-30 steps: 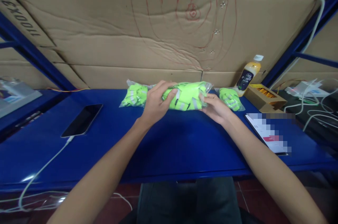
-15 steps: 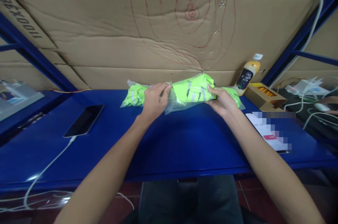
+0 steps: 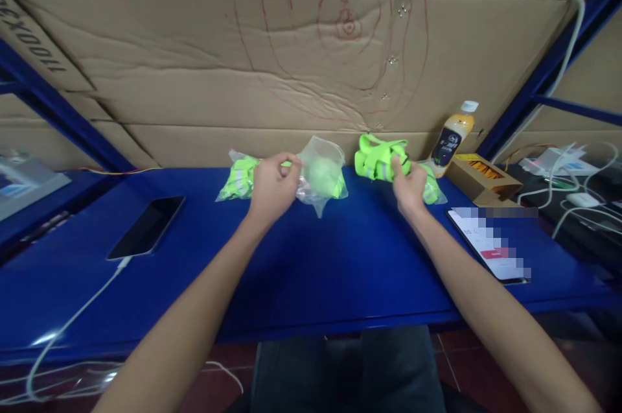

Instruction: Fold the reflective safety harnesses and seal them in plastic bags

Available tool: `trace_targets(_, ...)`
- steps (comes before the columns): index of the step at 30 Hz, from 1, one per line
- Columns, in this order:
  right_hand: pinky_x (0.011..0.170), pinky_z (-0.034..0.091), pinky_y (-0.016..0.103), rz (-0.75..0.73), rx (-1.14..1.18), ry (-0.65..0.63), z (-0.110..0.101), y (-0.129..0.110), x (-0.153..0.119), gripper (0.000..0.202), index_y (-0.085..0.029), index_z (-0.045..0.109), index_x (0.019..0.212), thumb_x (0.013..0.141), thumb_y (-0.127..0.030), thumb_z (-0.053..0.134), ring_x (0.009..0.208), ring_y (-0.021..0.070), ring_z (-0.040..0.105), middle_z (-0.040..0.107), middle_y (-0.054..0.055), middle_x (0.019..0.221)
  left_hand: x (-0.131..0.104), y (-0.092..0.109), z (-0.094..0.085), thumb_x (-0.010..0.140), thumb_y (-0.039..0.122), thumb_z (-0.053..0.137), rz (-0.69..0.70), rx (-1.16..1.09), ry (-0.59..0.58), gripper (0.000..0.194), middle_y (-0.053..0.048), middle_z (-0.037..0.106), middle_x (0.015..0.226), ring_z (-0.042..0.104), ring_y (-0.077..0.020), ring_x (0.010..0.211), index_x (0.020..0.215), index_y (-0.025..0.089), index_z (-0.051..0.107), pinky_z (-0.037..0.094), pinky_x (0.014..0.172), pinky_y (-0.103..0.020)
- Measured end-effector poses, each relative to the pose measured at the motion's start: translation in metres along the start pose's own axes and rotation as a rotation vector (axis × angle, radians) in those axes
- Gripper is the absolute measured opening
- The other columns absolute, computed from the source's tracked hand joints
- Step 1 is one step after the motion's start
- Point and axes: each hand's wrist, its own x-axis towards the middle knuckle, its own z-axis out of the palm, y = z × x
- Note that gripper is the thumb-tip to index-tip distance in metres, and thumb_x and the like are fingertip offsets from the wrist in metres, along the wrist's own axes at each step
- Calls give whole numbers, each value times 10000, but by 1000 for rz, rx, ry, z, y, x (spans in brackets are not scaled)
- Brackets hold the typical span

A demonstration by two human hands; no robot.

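My left hand [image 3: 276,185] is closed on the edge of a clear plastic bag [image 3: 321,170], which hangs open and puffed out to its right. Behind the bag some neon green material shows. My right hand [image 3: 409,185] grips a folded neon green vest [image 3: 381,159] with grey stripes, out of the bag and raised a little above the table. Left of my left hand lies a bagged green bundle [image 3: 239,179]. Another bagged green bundle [image 3: 432,185] sits beside my right hand, partly hidden by it.
A juice bottle [image 3: 451,141] and an open cardboard box [image 3: 483,179] stand at the back right. One phone [image 3: 147,227] with a cable lies left, another phone [image 3: 488,247] right. Cardboard [image 3: 194,95] lines the back of the blue table [image 3: 311,270].
The vest has come out of the plastic bag, moving right with my right hand. The bag stays at my left hand, now loose and crumpled. The view has shifted slightly.
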Motion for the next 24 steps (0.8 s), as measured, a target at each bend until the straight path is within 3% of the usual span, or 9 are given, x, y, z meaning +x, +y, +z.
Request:
trace_targets(5, 1167, 484, 519, -400, -507, -433, 3, -2, -20, 403, -75, 664, 1333, 991, -240, 529, 1319, 376, 590, 581, 270, 1447, -17, 10, 18, 854, 441, 768, -102, -372, -414, 297, -15, 740, 677, 724, -203, 581, 901, 212, 584, 545, 557, -271)
trace_targets(7, 1154, 478, 552, -444, -691, -543, -2, -6, -21, 479, -59, 643, 1401, 961, -227, 556, 1324, 415, 564, 578, 280, 1432, -19, 10, 21, 866, 446, 785, -54, -487, -410, 318, -15, 754, 746, 749, -193, 662, 911, 210, 577, 580, 636, -278)
trace_targets(11, 1123, 487, 568, -430, -762, -665, -14, -11, -16, 635, -36, 598, 1470, 932, -371, 637, 1315, 440, 559, 599, 282, 1398, -23, 13, 26, 916, 425, 765, 61, -569, -191, 284, -3, 741, 769, 729, -157, 655, 891, 204, 588, 585, 665, -272)
trace_targets(13, 1124, 493, 528, -398, -708, -665, -20, -15, -9, 626, -47, 624, 1439, 912, -384, 646, 1291, 404, 588, 635, 254, 1364, -26, 18, 27, 929, 403, 753, 101, -593, -98, 266, 9, 727, 735, 704, -144, 603, 869, 205, 585, 579, 630, -269)
trace_targets(15, 1121, 498, 480, -386, -659, -602, -29, -20, 0, 523, -89, 681, 1367, 914, -340, 615, 1237, 354, 627, 686, 207, 1296, -30, 24, 27, 909, 382, 758, 93, -618, -129, 250, 23, 710, 684, 657, -133, 524, 859, 209, 584, 556, 560, -264)
trace_targets(17, 1123, 492, 483, -367, -706, -466, -39, -24, 9, 442, -109, 721, 1295, 937, -326, 577, 1236, 353, 634, 709, 199, 1263, -34, 26, 30, 871, 360, 762, 6, -614, -278, 232, 22, 711, 643, 619, -131, 466, 861, 210, 585, 534, 507, -261)
trace_targets(20, 1097, 485, 616, -196, -977, -286, -55, -24, 18, 559, -74, 687, 1333, 959, -482, 607, 1332, 483, 582, 640, 286, 1387, -40, 22, 38, 842, 290, 713, -223, -456, -516, 150, -26, 749, 655, 618, -144, 445, 836, 200, 593, 506, 459, -258)
trace_targets(22, 1057, 503, 657, -26, -1106, -345, -62, -21, 20, 673, -82, 625, 1426, 951, -559, 640, 1324, 522, 603, 608, 316, 1431, -43, 16, 44, 839, 240, 655, -352, -274, -613, 91, -53, 766, 683, 623, -156, 441, 793, 198, 589, 493, 443, -265)
trace_targets(24, 1026, 540, 623, 75, -1129, -447, -65, -17, 21, 672, -128, 582, 1490, 958, -533, 652, 1271, 488, 668, 645, 292, 1398, -45, 11, 47, 842, 210, 619, -350, -28, -620, 99, -55, 760, 689, 649, -172, 477, 750, 201, 582, 506, 484, -277)
